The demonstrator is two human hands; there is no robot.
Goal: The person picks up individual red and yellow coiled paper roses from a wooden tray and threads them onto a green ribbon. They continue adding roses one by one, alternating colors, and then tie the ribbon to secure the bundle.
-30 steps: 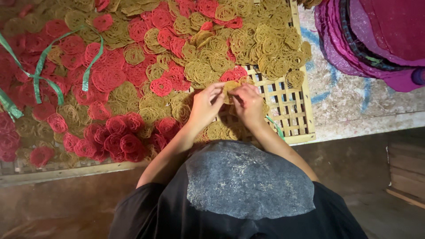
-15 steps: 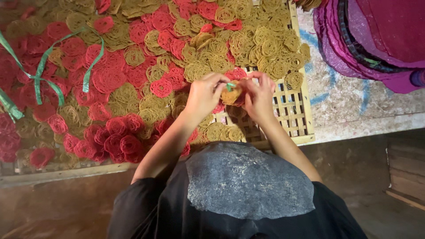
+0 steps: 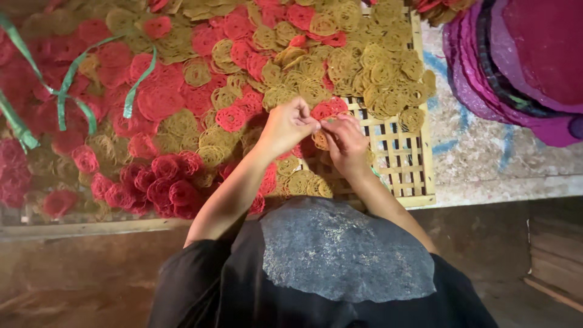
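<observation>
Hands meet over the right part of the bamboo tray (image 3: 405,159), above its bare slats. Left hand (image 3: 286,126) and right hand (image 3: 347,143) both pinch one small yellow coil (image 3: 320,140), a flat round disc of looped strands held between the fingertips of the two hands. The fingers of both hands are drawn close together on it, a narrow pinching hold. The coil is round, so no long axis can be stated; its flat face appears to be tilted toward the camera, though fingers cover much of it and the exact tilt cannot be told.

Appearance: tan-yellow, lacy, the same kind as the yellow coils (image 3: 370,73) spread across the upper right of the tray. Red coils (image 3: 158,100) of the same shape cover the left and centre, with a darker red cluster (image 3: 161,182) near the tray's near edge. One red coil (image 3: 328,108) lies just beyond the fingertips.

Edges and room: the tray's right rim and near rim lie close to the right hand. The bare slat area under and right of the hands is the only uncovered part of the tray. Green strips (image 3: 70,85) lie over the coils at far left. Stacked purple round trays (image 3: 516,67) sit on the floor beyond the right rim, well apart from the hands.
</observation>
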